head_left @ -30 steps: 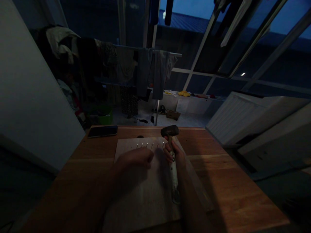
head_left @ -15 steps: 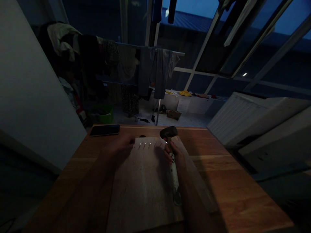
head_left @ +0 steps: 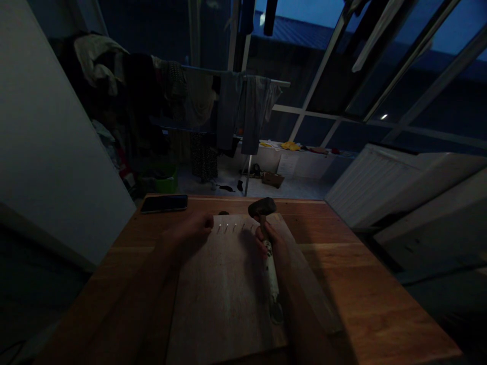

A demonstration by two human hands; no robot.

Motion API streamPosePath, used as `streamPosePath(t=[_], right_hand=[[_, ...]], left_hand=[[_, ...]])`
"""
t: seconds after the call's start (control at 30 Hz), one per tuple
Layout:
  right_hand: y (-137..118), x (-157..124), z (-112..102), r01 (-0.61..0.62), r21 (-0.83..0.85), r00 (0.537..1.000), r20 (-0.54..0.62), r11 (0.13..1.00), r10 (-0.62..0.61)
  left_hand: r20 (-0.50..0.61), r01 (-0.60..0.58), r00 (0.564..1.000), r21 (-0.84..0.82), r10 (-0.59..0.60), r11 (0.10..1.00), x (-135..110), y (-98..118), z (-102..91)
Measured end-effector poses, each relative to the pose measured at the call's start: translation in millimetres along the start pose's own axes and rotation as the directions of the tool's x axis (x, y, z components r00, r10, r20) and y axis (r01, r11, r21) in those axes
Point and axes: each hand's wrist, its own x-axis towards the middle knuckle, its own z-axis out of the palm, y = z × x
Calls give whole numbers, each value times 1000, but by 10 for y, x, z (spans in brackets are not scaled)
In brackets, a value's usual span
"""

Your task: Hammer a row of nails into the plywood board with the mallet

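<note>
My right hand [head_left: 273, 241] is wrapped round a hammer [head_left: 271, 276], gripping it high on the pale, worn handle just below the dark head. The head hovers by the far edge of a flat wooden board [head_left: 224, 294]. Several thin nails [head_left: 227, 228] stand upright in a row along that far edge, between my two hands. At the board's far left corner, my left hand [head_left: 196, 226] is closed, fingers curled together; whatever they may pinch is too dark to make out.
The board lies on a wooden table [head_left: 380, 284]. At the table's far left corner lies a phone [head_left: 164, 203]. A small dark round object [head_left: 223, 213] sits just behind the board. Beyond the table hang clothes on a drying rack [head_left: 279, 82], with a green basin [head_left: 167, 180] below.
My right hand and the hammer have shifted slightly left. The left hand has moved a little to the right at the board's corner, its fingers curling in more.
</note>
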Motion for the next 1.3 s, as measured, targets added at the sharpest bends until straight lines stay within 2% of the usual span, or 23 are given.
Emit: streamPosePath(t=[0.13,0.23,0.37,0.47,0.6,0.7,0.77,0.9,1.03,1.3], right_hand=[[17,-10,46,-7,-52,1000,-7,999,6],[89,-15,103,9,-94,999,-31,996,-12],[169,-27,271,21,-106,999,-36,994,-25],[183,-24,462,-2,-121,1000,7,993,3],[260,14,693,-49,-159,996,72,986,61],[388,32,784,-56,-197,996,53,979,68],[466,26,807,-48,-213,997,41,976,58],[547,0,809,-50,-222,993,90,974,71],[600,-21,798,-103,-257,988,89,961,129],[644,-66,807,-65,-307,993,71,949,91]], left_hand=[[72,-9,997,-109,17,994,-11,-42,62],[25,-3,1000,-239,10,971,23,-143,74],[18,-16,1000,-219,21,976,73,-250,50],[22,-36,999,-199,41,979,71,-259,38],[16,-43,999,-256,48,966,55,-271,50],[1,-54,998,-294,56,954,73,-316,67],[3,-49,999,-315,53,948,86,-344,81],[-2,-40,999,-408,43,912,87,-357,104],[39,-23,998,-426,44,904,74,-336,100],[25,-42,998,-430,59,902,58,-295,90]])
